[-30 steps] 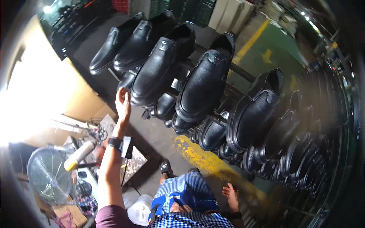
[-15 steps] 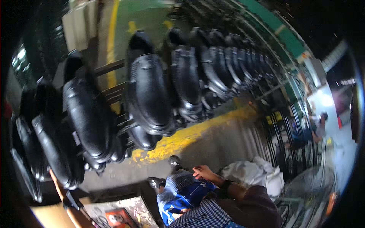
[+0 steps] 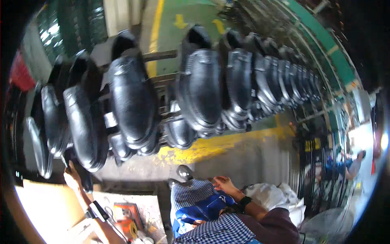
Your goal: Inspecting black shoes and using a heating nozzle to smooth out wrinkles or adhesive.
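Note:
Black leather shoes hang toe-down in a long row on a rack. My left hand [image 3: 72,177] reaches up under the row's left end, beside the toe of a black shoe [image 3: 84,128]. Its fingers close around a thin pale piece [image 3: 64,161] below the shoes, too small to name. A dark band with a pale box sits on that wrist. My right hand [image 3: 224,185] hovers over my lap near the blue patterned cloth [image 3: 203,207], fingers loosely bent and apart, holding nothing. A larger black shoe [image 3: 132,99] hangs ahead of me, touched by neither hand.
Cardboard [image 3: 50,201] lies at the lower left, next to a worktop [image 3: 151,207] with an orange-red box [image 3: 126,214]. White sacking [image 3: 274,201] is heaped at my right. Beyond the rack [image 3: 162,77] runs a green floor with yellow markings. Another person [image 3: 354,164] is far right.
The shoe row has shifted to the right in my view. My left hand has come out more clearly below the shoes; my right hand stays over my lap.

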Available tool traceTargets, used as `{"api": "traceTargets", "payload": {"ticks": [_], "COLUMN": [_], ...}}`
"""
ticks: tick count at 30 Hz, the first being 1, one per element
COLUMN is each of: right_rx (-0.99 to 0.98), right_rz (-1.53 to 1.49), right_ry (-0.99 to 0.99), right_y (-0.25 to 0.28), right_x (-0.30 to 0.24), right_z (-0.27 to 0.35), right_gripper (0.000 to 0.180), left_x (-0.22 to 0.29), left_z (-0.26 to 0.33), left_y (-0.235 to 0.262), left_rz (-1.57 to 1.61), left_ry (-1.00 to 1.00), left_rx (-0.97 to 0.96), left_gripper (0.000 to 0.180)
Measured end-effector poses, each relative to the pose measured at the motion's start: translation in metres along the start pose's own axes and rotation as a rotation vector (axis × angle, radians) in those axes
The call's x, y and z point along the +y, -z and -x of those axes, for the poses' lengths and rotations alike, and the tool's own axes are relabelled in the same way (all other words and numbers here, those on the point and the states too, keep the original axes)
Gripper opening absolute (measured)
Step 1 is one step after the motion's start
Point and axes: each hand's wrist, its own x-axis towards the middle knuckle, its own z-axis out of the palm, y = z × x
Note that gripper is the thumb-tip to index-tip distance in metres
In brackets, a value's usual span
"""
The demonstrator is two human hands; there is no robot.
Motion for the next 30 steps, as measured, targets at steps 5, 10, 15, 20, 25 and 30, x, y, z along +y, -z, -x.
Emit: {"api": "traceTargets", "payload": {"ticks": [5,10,15,20,25,30], "right_rx": [-0.133,-0.175,-0.209,-0.217,-0.217,-0.483], "right_rz": [0.112,0.353,0.572,0.761,1.144,1.647], "right_ry": [-0.151,-0.214,-0.283,-0.339,-0.167,-0.025], "right_y": [-0.006,-0.011,-0.014,-0.013,-0.003,0.016], "right_x": [-0.009,-0.009,-0.001,0.03,0.111,0.19], "right_z": [-0.042,-0.099,-0.144,-0.18,-0.241,-0.304], "right_gripper": [0.034,0.034,0.031,0.031,0.029,0.039], "left_x": [-0.029,-0.016,0.018,0.034,0.019,-0.016], "left_z": [0.1,0.232,0.327,0.381,0.407,0.418], "left_y": [0.053,0.095,0.086,0.018,-0.069,-0.152], "left_rz": [-0.02,0.303,0.62,0.738,0.881,1.08], "left_ry": [0.167,0.426,0.781,0.814,0.911,0.974], "left_rx": [0.077,0.183,-0.187,-0.564,-0.591,-0.434], "left_gripper": [0.045,0.03,0.018,0.026,0.032,0.028]}}
